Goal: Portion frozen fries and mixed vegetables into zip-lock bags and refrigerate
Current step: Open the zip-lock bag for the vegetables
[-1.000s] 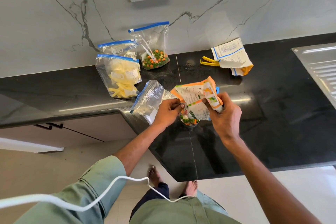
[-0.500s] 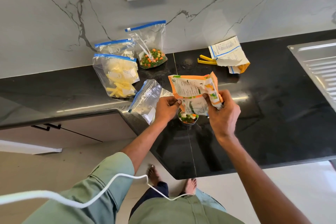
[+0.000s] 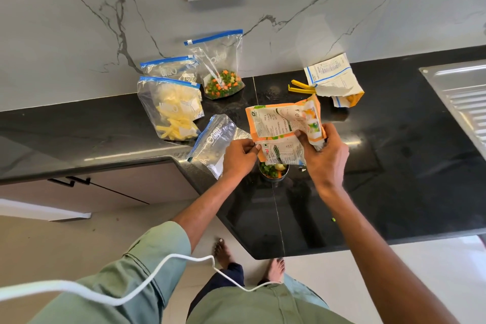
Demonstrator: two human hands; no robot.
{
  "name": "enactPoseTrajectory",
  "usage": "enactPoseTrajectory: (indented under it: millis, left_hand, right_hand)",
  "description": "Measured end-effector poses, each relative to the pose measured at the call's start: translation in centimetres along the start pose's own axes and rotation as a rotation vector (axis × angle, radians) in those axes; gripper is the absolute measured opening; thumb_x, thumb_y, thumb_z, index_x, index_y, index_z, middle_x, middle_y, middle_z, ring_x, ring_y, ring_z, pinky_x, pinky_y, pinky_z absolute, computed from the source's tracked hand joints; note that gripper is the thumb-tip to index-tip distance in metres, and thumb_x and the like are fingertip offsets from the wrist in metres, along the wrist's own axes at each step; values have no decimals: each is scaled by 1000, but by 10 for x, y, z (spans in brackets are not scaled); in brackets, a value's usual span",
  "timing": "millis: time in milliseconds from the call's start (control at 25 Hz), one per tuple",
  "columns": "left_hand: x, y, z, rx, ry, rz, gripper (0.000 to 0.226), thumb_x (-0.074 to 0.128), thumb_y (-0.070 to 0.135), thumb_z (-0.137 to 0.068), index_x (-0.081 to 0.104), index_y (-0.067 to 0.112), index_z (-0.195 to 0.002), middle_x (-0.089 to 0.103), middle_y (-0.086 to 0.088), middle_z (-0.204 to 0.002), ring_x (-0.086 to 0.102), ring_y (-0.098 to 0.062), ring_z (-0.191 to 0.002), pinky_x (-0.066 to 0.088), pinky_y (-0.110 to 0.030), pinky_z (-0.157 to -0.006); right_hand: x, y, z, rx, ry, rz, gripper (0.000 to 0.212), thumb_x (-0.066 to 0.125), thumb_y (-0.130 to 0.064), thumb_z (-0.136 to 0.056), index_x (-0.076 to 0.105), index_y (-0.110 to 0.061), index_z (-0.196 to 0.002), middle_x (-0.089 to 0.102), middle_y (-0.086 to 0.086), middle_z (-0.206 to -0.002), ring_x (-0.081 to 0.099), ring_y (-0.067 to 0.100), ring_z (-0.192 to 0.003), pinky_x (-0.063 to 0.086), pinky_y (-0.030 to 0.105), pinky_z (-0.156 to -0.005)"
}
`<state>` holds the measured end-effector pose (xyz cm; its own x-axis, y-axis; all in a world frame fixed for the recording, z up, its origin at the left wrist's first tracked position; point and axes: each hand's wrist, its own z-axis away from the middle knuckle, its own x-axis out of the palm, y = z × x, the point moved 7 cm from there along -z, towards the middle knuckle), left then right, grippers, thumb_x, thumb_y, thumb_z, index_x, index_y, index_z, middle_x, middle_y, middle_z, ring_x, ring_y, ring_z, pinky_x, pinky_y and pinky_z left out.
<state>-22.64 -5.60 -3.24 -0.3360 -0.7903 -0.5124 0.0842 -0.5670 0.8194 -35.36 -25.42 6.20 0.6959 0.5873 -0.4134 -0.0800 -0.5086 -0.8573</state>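
Tipped steeper than a second ago, the orange vegetable packet (image 3: 278,123) hangs mouth-down over a steel cup (image 3: 273,175) of mixed vegetables — my left hand (image 3: 240,156) pinching its lower left edge, my right hand (image 3: 326,155) gripping its crumpled right side. Just beside my left hand a slack zip-lock bag (image 3: 215,139) lies on the black counter (image 3: 394,160). Farther back, a bag of fries (image 3: 173,110), another bag (image 3: 168,68) behind it and a bag of mixed vegetables (image 3: 222,79) sit by the marble wall — a yellow clip (image 3: 301,87) and the fries packet (image 3: 334,79) to their right.
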Motion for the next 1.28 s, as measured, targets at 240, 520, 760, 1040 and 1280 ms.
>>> enactPoseTrajectory:
  millis: [240, 520, 760, 1040, 1280]
  left_hand:
    - [1, -3, -3, -32, 6, 41, 13, 68, 26, -98, 78, 23, -105, 78, 8, -96, 72, -10, -91, 61, -43, -85]
    - [6, 2, -1, -74, -67, 214, 12, 63, 22, -101, 74, 18, -106, 77, 4, -100, 72, -10, -89, 55, -23, -75]
    - [5, 13, -4, -94, -101, 212, 16, 64, 24, -101, 74, 15, -109, 77, 1, -102, 71, -10, -93, 50, -16, -64]
    - [-5, 49, -21, -38, -132, 216, 14, 65, 22, -100, 76, 15, -105, 76, 4, -95, 72, -12, -89, 56, -34, -71]
    - [-7, 59, -27, -27, -159, 178, 15, 66, 23, -100, 76, 15, -108, 77, 2, -98, 73, -19, -95, 58, -35, -72]
  right_hand:
    - [1, -7, -5, -42, -86, 21, 31, 79, -32, -94, 62, -10, -107, 78, -1, -113, 76, 12, -98, 61, 19, -63]
    - [-1, -4, -16, 2, -108, 46, 33, 78, -36, -94, 63, -11, -109, 77, -2, -113, 75, 11, -95, 62, 27, -65]
    - [-3, 31, -36, 244, -102, -35, 36, 82, -38, -89, 67, -17, -114, 76, -8, -109, 74, 6, -93, 63, 34, -75]
    - [9, 89, -62, 751, -267, -407, 42, 83, -16, -88, 66, -10, -126, 76, 9, -118, 78, 15, -89, 66, 32, -69]
    - [19, 112, -69, 879, -316, -488, 51, 84, -21, -86, 63, -4, -129, 79, 11, -109, 80, 21, -88, 66, 36, -68]
